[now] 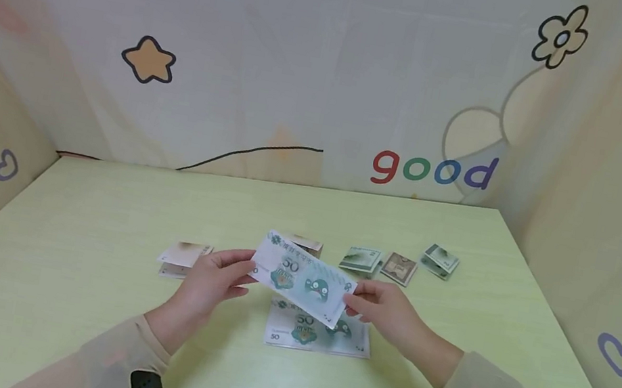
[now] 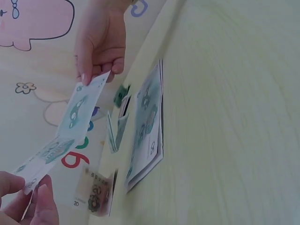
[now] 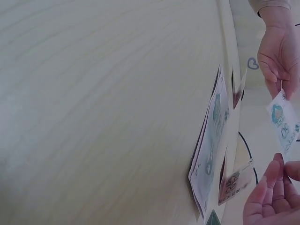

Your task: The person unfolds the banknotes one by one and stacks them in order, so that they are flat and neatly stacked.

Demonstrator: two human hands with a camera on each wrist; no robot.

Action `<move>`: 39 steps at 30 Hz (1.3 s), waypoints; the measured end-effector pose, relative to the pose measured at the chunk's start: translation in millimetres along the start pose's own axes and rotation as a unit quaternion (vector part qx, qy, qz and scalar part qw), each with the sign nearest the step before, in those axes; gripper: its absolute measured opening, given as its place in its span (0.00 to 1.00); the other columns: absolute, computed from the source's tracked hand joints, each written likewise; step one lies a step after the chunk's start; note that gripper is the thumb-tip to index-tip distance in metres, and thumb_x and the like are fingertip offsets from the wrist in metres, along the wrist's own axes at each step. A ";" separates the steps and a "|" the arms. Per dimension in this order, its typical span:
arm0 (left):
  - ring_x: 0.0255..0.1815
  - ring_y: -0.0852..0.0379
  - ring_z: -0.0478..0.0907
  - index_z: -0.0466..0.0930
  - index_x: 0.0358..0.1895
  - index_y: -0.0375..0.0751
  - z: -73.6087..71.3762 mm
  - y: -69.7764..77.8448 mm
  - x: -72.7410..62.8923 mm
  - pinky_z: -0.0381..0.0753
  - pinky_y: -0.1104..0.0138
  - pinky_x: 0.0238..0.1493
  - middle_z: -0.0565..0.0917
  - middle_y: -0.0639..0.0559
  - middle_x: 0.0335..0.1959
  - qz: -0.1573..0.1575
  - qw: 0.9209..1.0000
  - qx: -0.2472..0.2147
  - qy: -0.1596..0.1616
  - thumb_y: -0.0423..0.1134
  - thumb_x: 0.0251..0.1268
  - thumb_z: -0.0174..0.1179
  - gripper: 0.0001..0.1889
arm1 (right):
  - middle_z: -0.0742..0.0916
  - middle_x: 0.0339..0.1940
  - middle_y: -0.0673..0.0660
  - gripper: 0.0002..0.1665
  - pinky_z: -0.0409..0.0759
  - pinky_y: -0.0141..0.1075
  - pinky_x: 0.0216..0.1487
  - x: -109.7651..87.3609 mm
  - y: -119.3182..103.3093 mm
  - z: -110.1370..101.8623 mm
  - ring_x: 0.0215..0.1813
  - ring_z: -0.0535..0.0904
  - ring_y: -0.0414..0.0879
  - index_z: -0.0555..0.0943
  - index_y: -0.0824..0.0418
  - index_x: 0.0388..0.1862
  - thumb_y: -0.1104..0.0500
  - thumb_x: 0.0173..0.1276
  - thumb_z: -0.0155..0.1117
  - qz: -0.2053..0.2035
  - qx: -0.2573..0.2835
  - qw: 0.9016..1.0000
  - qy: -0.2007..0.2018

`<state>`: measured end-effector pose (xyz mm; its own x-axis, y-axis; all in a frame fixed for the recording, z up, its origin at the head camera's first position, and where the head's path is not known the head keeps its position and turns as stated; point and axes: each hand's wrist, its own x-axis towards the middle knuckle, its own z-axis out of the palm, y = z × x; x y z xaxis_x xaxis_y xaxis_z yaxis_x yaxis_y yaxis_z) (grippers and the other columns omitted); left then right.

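Note:
A play banknote [image 1: 303, 278] marked 50, white with green print, is held up above the table, sloping down to the right. My left hand [image 1: 213, 277] pinches its left end between thumb and fingers. The other end is pinched by my right hand [image 1: 384, 309]. In the left wrist view the note [image 2: 77, 112] looks bent across its middle. Below it, a small stack of similar 50 notes [image 1: 317, 339] lies flat on the table, partly covered from the head view by the raised note.
Behind the hands stand a folded brownish note [image 1: 308, 246], a folded green note [image 1: 360, 259], a brown note [image 1: 399, 268] and another folded green one [image 1: 440, 261]. Beside my left hand is a folded pale note [image 1: 183, 258]. Printed cloth walls enclose the table [image 1: 84, 293].

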<state>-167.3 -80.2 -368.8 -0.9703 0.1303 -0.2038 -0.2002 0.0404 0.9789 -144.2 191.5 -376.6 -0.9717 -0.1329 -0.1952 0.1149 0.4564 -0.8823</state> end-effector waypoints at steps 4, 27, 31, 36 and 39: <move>0.40 0.54 0.80 0.77 0.53 0.34 -4.9 -5.2 5.5 0.79 0.66 0.40 0.82 0.45 0.46 -0.004 0.998 0.054 -0.010 0.38 0.66 0.56 0.16 | 0.85 0.33 0.54 0.10 0.78 0.38 0.41 -2.3 1.6 -2.0 0.37 0.78 0.46 0.80 0.65 0.39 0.59 0.66 0.61 -0.008 -0.007 1.000 -0.010; 0.29 0.57 0.80 0.83 0.38 0.35 -5.3 -17.7 12.8 0.78 0.64 0.31 0.83 0.50 0.26 -0.016 0.958 0.257 -0.128 0.39 0.62 0.61 0.10 | 0.85 0.28 0.51 0.26 0.74 0.36 0.35 0.7 6.7 -22.6 0.33 0.79 0.46 0.71 0.66 0.59 0.60 0.63 0.64 -0.029 -0.106 0.994 -0.002; 0.28 0.58 0.80 0.83 0.36 0.35 -3.8 -17.5 12.6 0.77 0.65 0.29 0.83 0.51 0.25 -0.011 0.952 0.271 -0.144 0.38 0.62 0.60 0.08 | 0.83 0.27 0.51 0.18 0.73 0.36 0.33 1.0 6.6 -23.9 0.33 0.78 0.47 0.73 0.64 0.50 0.63 0.63 0.64 -0.049 -0.116 0.992 -0.006; 0.26 0.60 0.80 0.84 0.33 0.36 2.0 -17.2 11.3 0.75 0.67 0.26 0.83 0.52 0.23 -0.012 0.942 0.293 -0.160 0.37 0.62 0.61 0.08 | 0.83 0.30 0.51 0.05 0.77 0.37 0.38 2.4 10.5 -25.9 0.35 0.77 0.46 0.78 0.61 0.38 0.66 0.63 0.63 -0.086 -0.153 0.984 -0.013; 0.26 0.59 0.79 0.84 0.33 0.36 4.6 -16.2 9.4 0.75 0.68 0.26 0.83 0.51 0.23 -0.013 0.940 0.300 -0.160 0.37 0.61 0.61 0.07 | 0.83 0.34 0.51 0.05 0.78 0.39 0.44 4.2 11.7 -26.7 0.37 0.77 0.45 0.81 0.60 0.37 0.67 0.63 0.62 -0.098 -0.178 0.979 -0.012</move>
<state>-172.6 -75.1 -386.6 -0.8569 0.4082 -0.3147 -0.0174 0.5873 0.8092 -152.5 219.8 -376.4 -0.9622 -0.2678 -0.0503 -0.1574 0.6971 -0.6995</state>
